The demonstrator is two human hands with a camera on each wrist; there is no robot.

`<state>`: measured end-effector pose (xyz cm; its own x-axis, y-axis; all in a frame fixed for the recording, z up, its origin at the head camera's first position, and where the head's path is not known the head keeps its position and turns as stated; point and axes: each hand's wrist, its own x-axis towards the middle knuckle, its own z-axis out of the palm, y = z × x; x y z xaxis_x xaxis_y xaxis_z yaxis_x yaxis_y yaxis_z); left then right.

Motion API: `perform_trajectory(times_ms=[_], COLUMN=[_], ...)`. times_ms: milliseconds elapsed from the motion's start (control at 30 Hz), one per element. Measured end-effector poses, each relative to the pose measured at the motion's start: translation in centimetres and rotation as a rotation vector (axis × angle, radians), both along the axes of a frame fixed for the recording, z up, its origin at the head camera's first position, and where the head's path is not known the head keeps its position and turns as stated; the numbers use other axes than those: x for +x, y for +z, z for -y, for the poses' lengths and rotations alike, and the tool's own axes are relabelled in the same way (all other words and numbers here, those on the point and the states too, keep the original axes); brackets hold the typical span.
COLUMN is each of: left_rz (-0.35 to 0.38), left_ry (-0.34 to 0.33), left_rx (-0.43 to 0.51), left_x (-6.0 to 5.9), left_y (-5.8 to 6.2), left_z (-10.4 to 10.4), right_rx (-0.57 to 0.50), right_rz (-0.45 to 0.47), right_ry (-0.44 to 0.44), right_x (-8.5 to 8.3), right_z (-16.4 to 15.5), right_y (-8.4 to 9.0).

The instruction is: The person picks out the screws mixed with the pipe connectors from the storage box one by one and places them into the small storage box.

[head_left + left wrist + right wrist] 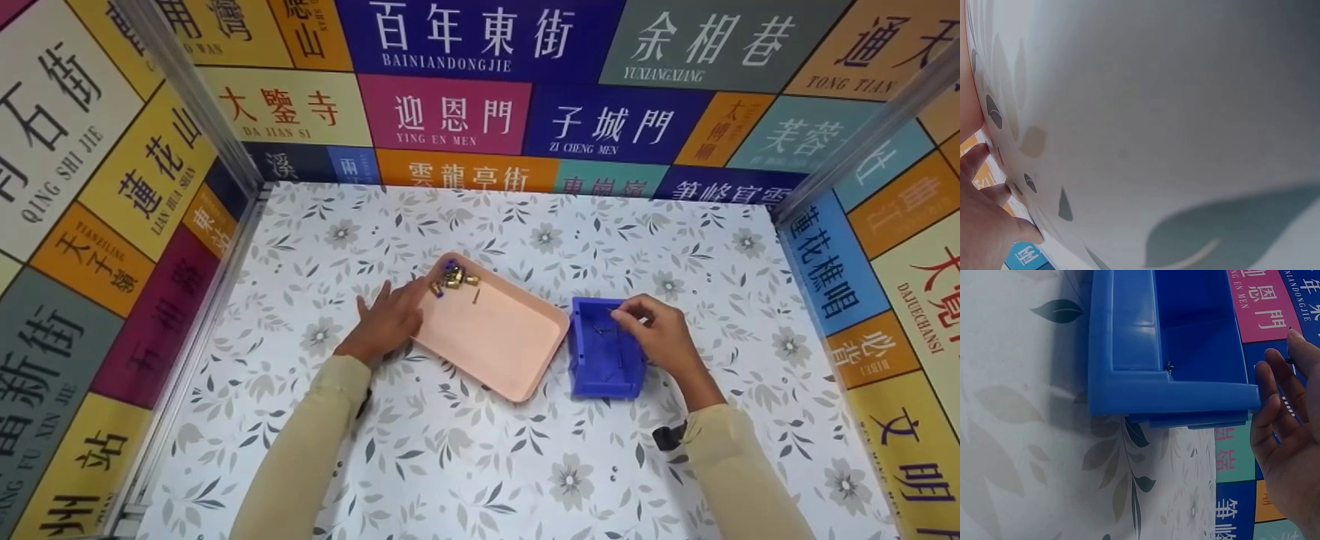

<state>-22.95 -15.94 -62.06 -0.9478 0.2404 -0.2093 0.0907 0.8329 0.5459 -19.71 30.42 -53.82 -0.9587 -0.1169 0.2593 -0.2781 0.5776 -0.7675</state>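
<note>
A pink tray [502, 349] lies mid-table. In its far left corner sit brass fittings with blue caps [451, 279] and one small dark screw [476, 295]. My left hand [386, 321] lies flat at the tray's left edge, straight fingers reaching to the fittings. In the left wrist view that hand [982, 225] shows only at the lower left. A blue bin [600, 367] stands right of the tray with a few thin screws [600, 328] inside. My right hand [654, 334] hovers over the bin's far right rim, its fingertips pinching a tiny dark screw [1289, 359]. The right wrist view shows the bin [1129, 354] from close by.
The floral-patterned tabletop [480, 465] is walled on three sides by panels of coloured street-name signs [450, 112]. Metal frame posts [187, 97] stand at the back corners. The left wrist view is almost filled by the tabletop [1174, 112].
</note>
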Motion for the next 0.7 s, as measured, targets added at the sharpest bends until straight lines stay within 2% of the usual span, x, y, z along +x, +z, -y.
perform_trajectory(times_ms=[200, 433, 700], left_rz=[-0.025, -0.017, -0.014], left_ry=[-0.027, -0.017, -0.015], left_rx=[-0.047, -0.042, -0.031], left_x=[0.1, 0.1, 0.2], left_y=[0.0, 0.0, -0.1], left_z=[0.2, 0.3, 0.4], right_rx=[-0.001, -0.020, -0.001], right_rz=[0.013, -0.002, -0.010], right_ry=[0.007, 0.031, 0.016], right_x=[-0.9, -1.1, -1.2], right_z=[-1.2, -1.5, -1.4], right_y=[-2.1, -2.3, -2.4])
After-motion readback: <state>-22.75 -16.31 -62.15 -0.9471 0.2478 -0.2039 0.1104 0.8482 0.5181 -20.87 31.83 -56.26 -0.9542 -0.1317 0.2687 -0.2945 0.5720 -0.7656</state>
